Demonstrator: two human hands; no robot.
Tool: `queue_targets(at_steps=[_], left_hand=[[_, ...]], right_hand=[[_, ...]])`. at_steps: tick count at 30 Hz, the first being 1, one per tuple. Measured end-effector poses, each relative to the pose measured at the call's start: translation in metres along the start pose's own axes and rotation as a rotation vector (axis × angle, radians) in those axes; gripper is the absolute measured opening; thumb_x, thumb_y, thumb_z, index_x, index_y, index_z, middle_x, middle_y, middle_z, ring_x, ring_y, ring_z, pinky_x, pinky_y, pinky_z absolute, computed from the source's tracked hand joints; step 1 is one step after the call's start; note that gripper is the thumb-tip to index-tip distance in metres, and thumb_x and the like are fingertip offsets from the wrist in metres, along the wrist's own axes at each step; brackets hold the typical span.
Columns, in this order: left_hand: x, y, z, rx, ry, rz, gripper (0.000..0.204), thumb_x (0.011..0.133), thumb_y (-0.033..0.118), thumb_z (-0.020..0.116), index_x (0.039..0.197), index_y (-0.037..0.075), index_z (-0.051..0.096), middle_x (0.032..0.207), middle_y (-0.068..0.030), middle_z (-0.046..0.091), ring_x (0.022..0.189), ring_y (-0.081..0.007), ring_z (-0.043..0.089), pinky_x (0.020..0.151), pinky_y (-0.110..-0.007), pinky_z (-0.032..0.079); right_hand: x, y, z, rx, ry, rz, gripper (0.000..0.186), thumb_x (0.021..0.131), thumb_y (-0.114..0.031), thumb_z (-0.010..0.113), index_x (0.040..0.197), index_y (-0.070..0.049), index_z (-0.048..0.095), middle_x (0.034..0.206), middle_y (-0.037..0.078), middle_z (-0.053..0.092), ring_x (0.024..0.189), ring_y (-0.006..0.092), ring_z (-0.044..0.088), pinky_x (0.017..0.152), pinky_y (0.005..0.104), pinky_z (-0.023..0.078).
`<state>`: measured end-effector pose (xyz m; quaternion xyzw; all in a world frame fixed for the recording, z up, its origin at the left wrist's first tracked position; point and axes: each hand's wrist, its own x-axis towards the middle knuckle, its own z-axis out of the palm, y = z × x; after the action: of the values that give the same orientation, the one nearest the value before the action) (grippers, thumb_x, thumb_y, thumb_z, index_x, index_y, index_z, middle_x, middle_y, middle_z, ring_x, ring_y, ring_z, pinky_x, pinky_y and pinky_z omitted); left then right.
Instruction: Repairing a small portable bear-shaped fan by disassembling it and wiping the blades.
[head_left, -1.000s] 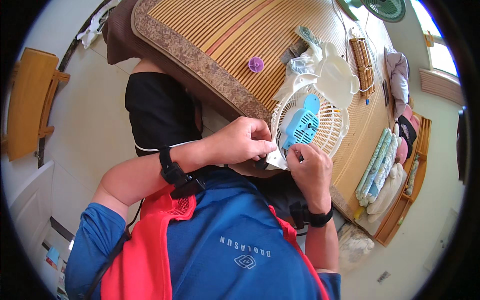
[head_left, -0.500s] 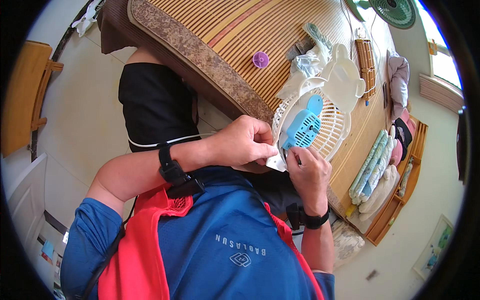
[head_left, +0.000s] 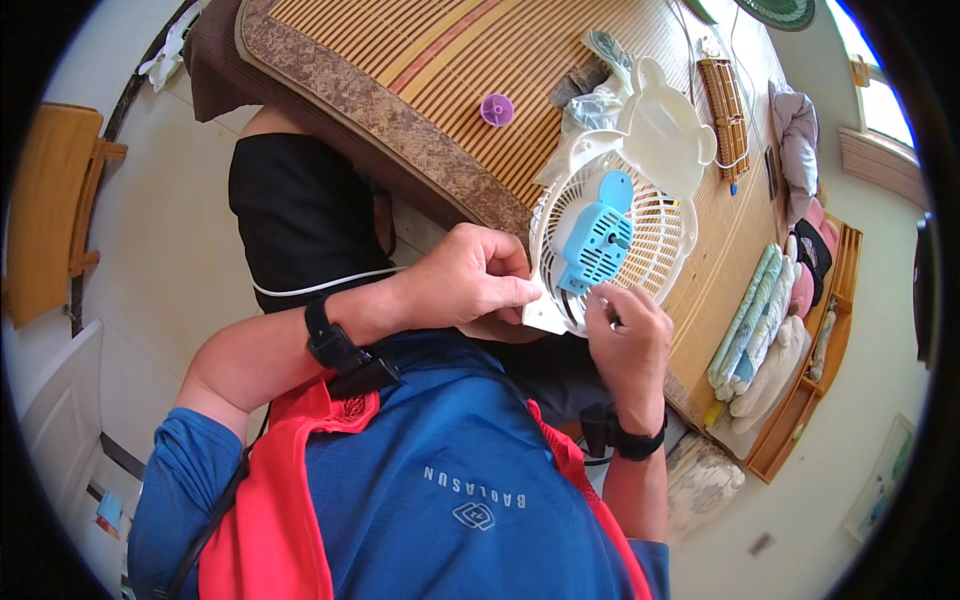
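Note:
My left hand [head_left: 475,282] pinches the white corner tab at the near edge of a round slatted fan cage [head_left: 662,240]. Seated inside the cage is a light blue motor housing [head_left: 597,246] with vent slots and a dark shaft. My right hand [head_left: 634,342] is closed just beside the housing's lower end, thumb and fingertips together; whatever is between them is too small to make out. A white bear-shaped plastic piece [head_left: 668,130] adjoins the cage on its far side. Farther left on the mat lies a purple fan blade [head_left: 497,110].
The slatted bamboo mat [head_left: 430,80] has a brown patterned border. Clear plastic bags [head_left: 598,105] lie behind the cage, and a bamboo roll [head_left: 724,115] with a cord is farther right. Folded cloths [head_left: 750,320] rest by a wooden shelf [head_left: 808,395]. A white cable [head_left: 330,286] crosses my leg.
My right hand has drawn back slightly to the right, away from the blue housing. My left hand keeps its hold on the tab. The whole view has shifted a little.

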<state>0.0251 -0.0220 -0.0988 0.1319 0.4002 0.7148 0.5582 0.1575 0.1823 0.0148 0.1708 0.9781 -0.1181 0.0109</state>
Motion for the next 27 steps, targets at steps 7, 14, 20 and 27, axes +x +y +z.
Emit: queue_targets(at_steps=[7, 14, 20, 27], left_hand=[[-0.003, 0.002, 0.0, -0.053, 0.019, -0.004, 0.012, 0.105, 0.008, 0.077, 0.103, -0.003, 0.072, 0.096, -0.0083, 0.077, 0.087, -0.0162, 0.078, 0.08, -0.032, 0.066], [-0.007, 0.009, 0.005, 0.063, 0.062, 0.006, 0.013, 0.105, 0.008, 0.077, 0.102, -0.003, 0.073, 0.097, -0.0074, 0.076, 0.088, -0.0164, 0.078, 0.081, -0.033, 0.067], [-0.008, 0.008, 0.009, 0.073, 0.079, 0.023, 0.014, 0.105, 0.01, 0.078, 0.103, -0.003, 0.073, 0.097, -0.0075, 0.076, 0.087, -0.0158, 0.078, 0.08, -0.032, 0.067], [-0.007, 0.001, 0.008, 0.049, 0.079, 0.011, 0.014, 0.106, 0.01, 0.078, 0.105, -0.004, 0.073, 0.095, -0.0081, 0.077, 0.087, -0.0154, 0.078, 0.078, -0.032, 0.067]], right_hand=[[-0.014, -0.001, -0.054, 0.893, 0.246, 0.37, 0.018, 0.111, -0.001, 0.063, 0.122, 0.003, 0.078, 0.09, -0.002, 0.062, 0.079, 0.0079, 0.058, 0.072, 0.0235, 0.048], [-0.018, 0.014, -0.03, 0.147, 0.153, -0.093, 0.015, 0.091, -0.001, 0.085, 0.105, -0.004, 0.082, 0.083, 0.008, 0.072, 0.077, 0.0229, 0.074, 0.069, 0.032, 0.057], [0.009, 0.026, -0.014, -0.14, -0.014, -0.554, 0.025, 0.087, -0.009, 0.074, 0.112, -0.013, 0.075, 0.081, 0.004, 0.055, 0.072, 0.023, 0.066, 0.062, 0.041, 0.054], [0.033, 0.023, -0.01, -0.319, -0.154, -0.811, 0.012, 0.086, -0.015, 0.073, 0.095, -0.01, 0.066, 0.083, 0.002, 0.057, 0.075, 0.0202, 0.068, 0.065, 0.0393, 0.055]])
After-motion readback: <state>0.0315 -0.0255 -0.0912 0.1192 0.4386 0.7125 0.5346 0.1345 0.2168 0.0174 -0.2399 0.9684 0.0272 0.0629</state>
